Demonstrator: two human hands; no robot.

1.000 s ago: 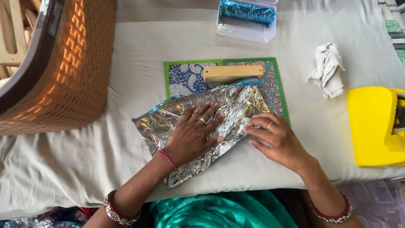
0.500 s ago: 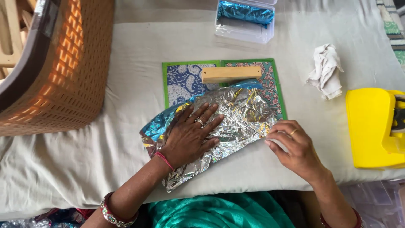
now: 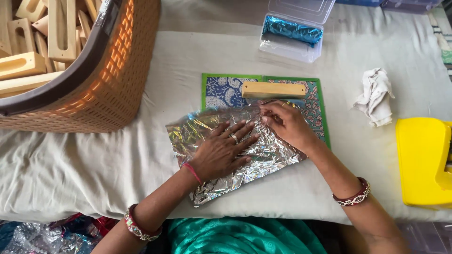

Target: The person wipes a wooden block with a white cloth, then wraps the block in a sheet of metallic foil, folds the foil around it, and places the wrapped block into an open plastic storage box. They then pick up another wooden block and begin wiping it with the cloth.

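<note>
Left hand (image 3: 221,153) flat, fingers spread, on crinkled foil sheet (image 3: 263,157); right hand (image 3: 287,124) pinching its upper edge

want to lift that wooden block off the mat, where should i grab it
Grip the wooden block across its two long sides, near the left half, coming from above. It lies flat and long on the mat; the right hand and foil crowd its near right edge.

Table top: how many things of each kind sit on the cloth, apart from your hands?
Crinkled silver foil sheet, under both hands: 1
Patterned green-edged board: 1
Wooden block on the board: 1
Clear plastic box with blue foil inside: 1
Crumpled white rag: 1
Orange woven basket of wooden pieces: 1
Yellow plastic thing: 1
Total: 7
</note>
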